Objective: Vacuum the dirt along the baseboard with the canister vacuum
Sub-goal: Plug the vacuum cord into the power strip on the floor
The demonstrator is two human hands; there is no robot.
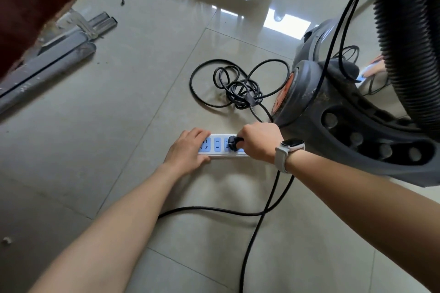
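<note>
Canister vacuum (338, 112), dusty and dark grey with an orange panel on its side, sits on the tiled floor (100, 126) at my right, its ribbed black hose (409, 38) arching up past the frame's right edge, and I see grey metal tubes (47, 64) lying on the floor at far left. Beyond my hands a black cord (238, 88) lies in a loose tangle just beside the vacuum. My left hand (188, 150) rests with relaxed fingers on the end of a white power strip (220, 147) with blue sockets, while my right hand (260, 141), a pale watch (289, 150) on its wrist, grips a black plug (233, 143) seated in one socket
</note>
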